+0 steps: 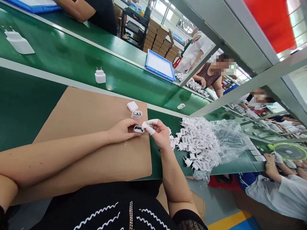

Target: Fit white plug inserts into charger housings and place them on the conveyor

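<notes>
My left hand (122,130) and my right hand (159,134) meet over the edge of a brown cardboard sheet (83,127). Between them is a small white charger housing (138,129), its open end showing dark parts inside. The left fingers pinch its left side. The right hand, with white finger cots on thumb and forefinger, pinches its right end. Just beyond lie a second open housing (136,114) and a white cap (132,106). A heap of white plug pieces (199,143) on clear plastic lies right of my right hand.
A green conveyor belt (72,57) runs beyond the cardboard, carrying a finished white charger (100,76), another adapter (19,43) and a small white piece (181,106). A blue tray (160,66) lies across the belt. Other people sit opposite and to the right. A green fan (289,150) stands right.
</notes>
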Action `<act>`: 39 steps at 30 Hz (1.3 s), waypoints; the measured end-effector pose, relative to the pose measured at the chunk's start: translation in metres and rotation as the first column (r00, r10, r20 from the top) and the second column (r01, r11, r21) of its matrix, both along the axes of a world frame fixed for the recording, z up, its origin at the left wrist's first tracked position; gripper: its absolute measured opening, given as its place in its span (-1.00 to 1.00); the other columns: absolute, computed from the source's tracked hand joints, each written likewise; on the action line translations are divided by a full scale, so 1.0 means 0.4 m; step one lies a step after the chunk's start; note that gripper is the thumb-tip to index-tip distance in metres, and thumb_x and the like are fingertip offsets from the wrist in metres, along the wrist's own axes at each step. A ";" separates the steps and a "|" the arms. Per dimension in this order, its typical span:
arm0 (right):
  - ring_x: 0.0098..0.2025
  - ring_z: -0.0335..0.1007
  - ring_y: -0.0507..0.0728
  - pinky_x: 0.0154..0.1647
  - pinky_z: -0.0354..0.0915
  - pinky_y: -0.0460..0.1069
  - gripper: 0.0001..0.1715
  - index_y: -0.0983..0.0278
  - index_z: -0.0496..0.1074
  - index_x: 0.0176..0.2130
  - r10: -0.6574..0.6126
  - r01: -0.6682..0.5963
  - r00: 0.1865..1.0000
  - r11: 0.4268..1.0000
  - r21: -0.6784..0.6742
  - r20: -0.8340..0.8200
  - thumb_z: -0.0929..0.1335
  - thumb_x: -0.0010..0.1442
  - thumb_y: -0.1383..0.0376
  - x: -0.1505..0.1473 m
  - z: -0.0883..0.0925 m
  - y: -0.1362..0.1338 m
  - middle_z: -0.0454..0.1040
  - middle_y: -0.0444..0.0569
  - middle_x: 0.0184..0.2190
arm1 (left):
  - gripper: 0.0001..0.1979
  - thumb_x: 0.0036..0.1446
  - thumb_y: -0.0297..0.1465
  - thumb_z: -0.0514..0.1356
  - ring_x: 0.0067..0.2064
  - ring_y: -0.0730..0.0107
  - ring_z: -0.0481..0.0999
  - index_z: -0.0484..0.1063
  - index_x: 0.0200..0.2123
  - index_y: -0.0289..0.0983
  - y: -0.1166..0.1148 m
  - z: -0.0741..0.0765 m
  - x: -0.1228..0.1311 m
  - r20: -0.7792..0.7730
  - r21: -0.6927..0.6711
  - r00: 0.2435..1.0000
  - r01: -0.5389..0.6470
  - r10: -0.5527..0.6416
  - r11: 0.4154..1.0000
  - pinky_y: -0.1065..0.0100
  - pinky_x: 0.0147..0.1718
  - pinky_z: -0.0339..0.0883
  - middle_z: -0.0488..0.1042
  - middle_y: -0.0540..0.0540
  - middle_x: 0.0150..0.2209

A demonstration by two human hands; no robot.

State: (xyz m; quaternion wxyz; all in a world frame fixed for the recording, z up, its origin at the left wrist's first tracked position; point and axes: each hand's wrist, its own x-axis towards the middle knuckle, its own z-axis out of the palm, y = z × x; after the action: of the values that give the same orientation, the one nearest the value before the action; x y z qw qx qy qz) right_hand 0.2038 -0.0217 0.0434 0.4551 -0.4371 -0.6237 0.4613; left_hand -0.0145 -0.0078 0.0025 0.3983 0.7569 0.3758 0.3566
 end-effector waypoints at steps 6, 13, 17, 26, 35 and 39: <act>-0.16 0.47 0.10 -0.06 0.45 0.04 -0.58 0.17 0.39 0.12 -0.203 0.093 0.928 0.938 0.333 0.313 0.40 0.29 0.20 -0.008 0.004 -0.020 0.52 0.01 -0.05 | -0.61 0.16 -0.06 0.33 -0.12 0.17 0.53 0.54 -0.10 -0.22 0.009 -0.010 0.000 -0.041 0.037 0.999 0.010 -0.009 0.999 0.24 -0.11 0.39 0.58 -0.10 -0.15; -0.05 0.45 0.18 0.00 0.38 0.08 -0.73 0.17 0.50 0.03 -0.136 -0.145 0.759 0.918 0.369 0.636 0.34 0.35 0.27 -0.026 -0.004 -0.030 0.58 0.01 -0.13 | -0.66 0.18 -0.11 0.32 -0.13 0.18 0.52 0.53 -0.13 -0.24 0.011 -0.015 -0.003 0.009 0.069 1.000 0.024 -0.024 0.997 0.23 -0.12 0.39 0.57 -0.13 -0.16; -0.04 0.44 0.19 0.01 0.37 0.07 -0.75 0.20 0.49 0.02 -0.172 -0.131 0.753 0.906 0.401 0.635 0.31 0.38 0.28 -0.035 -0.014 -0.029 0.58 0.04 -0.12 | -0.68 0.18 -0.11 0.31 -0.15 0.18 0.52 0.52 -0.19 -0.25 0.012 -0.013 -0.002 0.017 0.079 0.999 0.027 -0.028 0.997 0.23 -0.14 0.39 0.57 -0.12 -0.19; -0.16 0.40 0.19 -0.13 0.33 0.04 -0.85 0.20 0.47 -0.18 -0.189 -0.155 0.678 0.908 0.389 0.710 0.30 0.31 0.37 -0.047 -0.013 -0.032 0.51 0.00 -0.30 | -0.71 0.20 -0.13 0.29 -0.22 0.22 0.50 0.51 -0.28 -0.26 0.012 -0.005 0.002 -0.009 0.100 1.000 0.031 -0.030 0.995 0.26 -0.21 0.36 0.54 -0.10 -0.27; -0.05 0.43 0.20 -0.02 0.35 0.05 -0.69 0.20 0.46 -0.02 -0.174 -0.144 0.690 0.919 0.368 0.703 0.29 0.29 0.42 -0.045 -0.010 -0.026 0.57 0.02 -0.12 | -0.68 0.20 -0.10 0.30 -0.18 0.18 0.52 0.53 -0.21 -0.25 0.009 -0.008 0.000 0.005 0.094 1.000 0.022 -0.023 0.995 0.23 -0.16 0.38 0.56 -0.13 -0.21; -0.06 0.41 0.18 -0.03 0.33 0.02 -0.62 0.21 0.46 0.00 -0.159 -0.168 0.659 0.921 0.350 0.735 0.28 0.24 0.49 -0.048 -0.001 -0.021 0.57 -0.01 -0.13 | -0.69 0.20 -0.11 0.30 -0.21 0.20 0.51 0.51 -0.23 -0.25 0.011 -0.008 0.002 0.012 0.102 1.000 0.025 -0.026 0.994 0.26 -0.20 0.36 0.55 -0.11 -0.24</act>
State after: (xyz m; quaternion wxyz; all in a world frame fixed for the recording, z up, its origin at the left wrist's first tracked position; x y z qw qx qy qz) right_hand 0.1845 -0.0303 0.0430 0.2326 -0.4874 -0.8348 0.1071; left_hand -0.0138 -0.0034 -0.0009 0.3662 0.7787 0.3448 0.3751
